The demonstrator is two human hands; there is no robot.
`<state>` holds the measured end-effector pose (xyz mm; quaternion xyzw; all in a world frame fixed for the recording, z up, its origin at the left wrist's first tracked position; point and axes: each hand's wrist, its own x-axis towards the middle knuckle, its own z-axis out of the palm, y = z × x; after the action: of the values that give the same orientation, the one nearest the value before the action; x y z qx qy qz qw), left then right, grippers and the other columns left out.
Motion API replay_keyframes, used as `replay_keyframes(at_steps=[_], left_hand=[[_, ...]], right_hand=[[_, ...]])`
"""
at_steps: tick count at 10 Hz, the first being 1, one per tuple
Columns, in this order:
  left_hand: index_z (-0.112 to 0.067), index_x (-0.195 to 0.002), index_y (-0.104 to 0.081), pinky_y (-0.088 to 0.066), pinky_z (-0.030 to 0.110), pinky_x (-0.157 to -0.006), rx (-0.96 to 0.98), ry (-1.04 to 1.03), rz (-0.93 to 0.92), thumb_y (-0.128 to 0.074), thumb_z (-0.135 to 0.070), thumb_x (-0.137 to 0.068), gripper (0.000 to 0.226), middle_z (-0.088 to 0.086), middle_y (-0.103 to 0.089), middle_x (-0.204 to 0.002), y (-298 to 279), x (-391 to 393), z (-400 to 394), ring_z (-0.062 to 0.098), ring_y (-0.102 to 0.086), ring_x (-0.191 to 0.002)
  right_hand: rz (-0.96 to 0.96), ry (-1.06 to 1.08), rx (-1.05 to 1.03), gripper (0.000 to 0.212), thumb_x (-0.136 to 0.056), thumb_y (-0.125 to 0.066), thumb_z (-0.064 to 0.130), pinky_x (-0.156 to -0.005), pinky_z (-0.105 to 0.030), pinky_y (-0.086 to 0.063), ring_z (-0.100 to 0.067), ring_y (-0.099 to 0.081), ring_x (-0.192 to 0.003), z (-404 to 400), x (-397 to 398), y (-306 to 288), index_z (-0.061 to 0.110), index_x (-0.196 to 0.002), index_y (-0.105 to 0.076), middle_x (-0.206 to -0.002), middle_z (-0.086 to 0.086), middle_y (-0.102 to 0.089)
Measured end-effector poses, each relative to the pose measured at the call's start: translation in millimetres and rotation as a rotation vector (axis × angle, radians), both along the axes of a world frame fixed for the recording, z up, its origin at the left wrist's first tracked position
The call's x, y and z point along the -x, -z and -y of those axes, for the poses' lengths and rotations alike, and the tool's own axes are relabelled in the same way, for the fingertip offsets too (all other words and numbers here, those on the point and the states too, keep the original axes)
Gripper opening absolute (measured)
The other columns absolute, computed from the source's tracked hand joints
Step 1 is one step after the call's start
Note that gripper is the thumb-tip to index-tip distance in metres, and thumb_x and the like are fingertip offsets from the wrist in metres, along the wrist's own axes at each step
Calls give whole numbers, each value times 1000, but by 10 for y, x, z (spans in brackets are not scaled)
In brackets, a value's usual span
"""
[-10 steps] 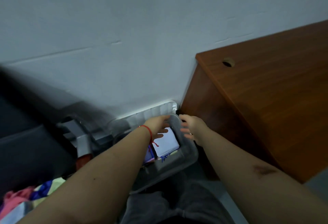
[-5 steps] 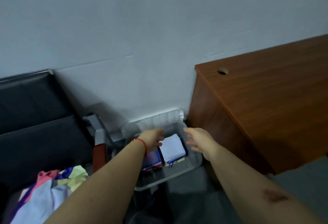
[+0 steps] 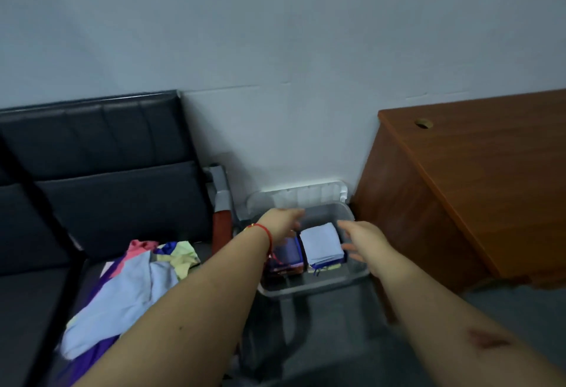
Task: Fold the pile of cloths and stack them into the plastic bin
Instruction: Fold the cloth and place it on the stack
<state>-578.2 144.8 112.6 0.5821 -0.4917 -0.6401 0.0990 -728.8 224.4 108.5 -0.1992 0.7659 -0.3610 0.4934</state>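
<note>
A clear plastic bin point(image 3: 309, 287) stands on the floor against the wall. Inside it lie two stacks of folded cloths: a pale lilac one point(image 3: 322, 243) on the right and a dark purple one point(image 3: 288, 256) on the left. My left hand point(image 3: 281, 221) hovers over the bin's left side, fingers spread, holding nothing. Over the bin's right rim, my right hand point(image 3: 364, 241) is also spread and empty. A loose pile of unfolded cloths point(image 3: 128, 288), light blue, yellow, pink and purple, lies on the black seat at the left.
A black padded bench point(image 3: 92, 172) with a grey and red armrest point(image 3: 222, 212) fills the left. A brown wooden desk point(image 3: 477, 190) stands right of the bin. The bin's lid point(image 3: 306, 195) leans against the white wall behind it.
The view has swung left and back, bringing the bench and cloth pile into sight. Both hands have drawn back a little from the bin and hold nothing.
</note>
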Motion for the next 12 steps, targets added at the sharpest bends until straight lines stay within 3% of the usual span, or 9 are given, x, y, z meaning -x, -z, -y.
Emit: replay_keyframes(at_steps=[2,3,4,5,7,8,9,10,12], left_hand=[[-15,-71,-46,-35,16,-43,-28,-195,-84,-50,-17,-97,26,0,-47,-62,84,-1629,59,7,-45,-43],[-13,-77,-50,-29,22,-52,-63,-195,-12,-49,-21,-98,22,3,-48,-74,214,-2460,113,11,-41,-56],[4,-108,-56,-34,26,-59,-65,-218,46,-51,-22,-95,29,8,-51,-87,300,-3398,280,14,-45,-65],[-9,-101,-57,-35,26,-59,-71,-297,92,-53,-22,-95,15,4,-53,-84,308,-4061,295,15,-45,-67],[-8,-98,-57,-35,26,-59,-41,-361,116,-53,-24,-94,18,5,-57,-94,469,-4742,179,16,-47,-70],[-9,-89,-58,-37,27,-62,-91,-372,130,-54,-23,-94,16,9,-58,-95,612,-4897,-106,17,-49,-72],[-2,-112,-61,-39,25,-64,-36,-258,284,-55,-22,-95,27,16,-61,-113,883,-5137,-376,20,-49,-87],[-17,-95,-58,-39,24,-70,-53,-171,365,-55,-23,-95,7,8,-52,-104,1017,-5396,-455,19,-45,-92],[-18,-63,-42,-36,26,-69,10,-43,363,-54,-18,-93,32,2,-45,-74,1320,-5671,64,19,-43,-79]], right_hand=[[47,-93,4,12,-93,-57,28,-82,-36,-48,-22,-58,-87,324,-1482,98,16,-93,-57,-103,-5,-56],[106,-77,-2,16,-92,-58,28,-92,-42,-48,-22,-58,-88,438,-2273,217,13,-89,-60,-96,-5,-58],[170,-74,-21,27,-93,-58,27,-84,-39,-47,-27,-61,-91,486,-3243,284,9,-113,-60,-103,-8,-60],[170,-136,-67,23,-92,-58,26,-92,-49,-48,-39,-62,-104,483,-3871,301,6,-103,-65,-107,-19,-63],[100,-239,-178,31,-91,-58,26,-96,-39,-47,-31,-62,-108,587,-4347,360,3,-110,-63,-82,-5,-57],[36,-276,-199,26,-91,-56,24,-93,-38,-48,-31,-62,-106,526,-4431,458,3,-105,-64,-89,-9,-58],[-1,-282,-155,23,-87,-57,25,-73,-31,-44,-22,-57,-78,487,-4560,710,4,-86,-66,-83,-9,-59],[2,-279,-174,37,-87,-57,24,-72,-34,-45,-20,-50,-78,237,-4793,1001,-9,-105,-59,-85,-7,-54],[-2,-141,-187,34,-85,-59,28,-72,-31,-41,-21,-53,-79,507,-5124,1183,-3,-98,-65,-89,-13,-58]])
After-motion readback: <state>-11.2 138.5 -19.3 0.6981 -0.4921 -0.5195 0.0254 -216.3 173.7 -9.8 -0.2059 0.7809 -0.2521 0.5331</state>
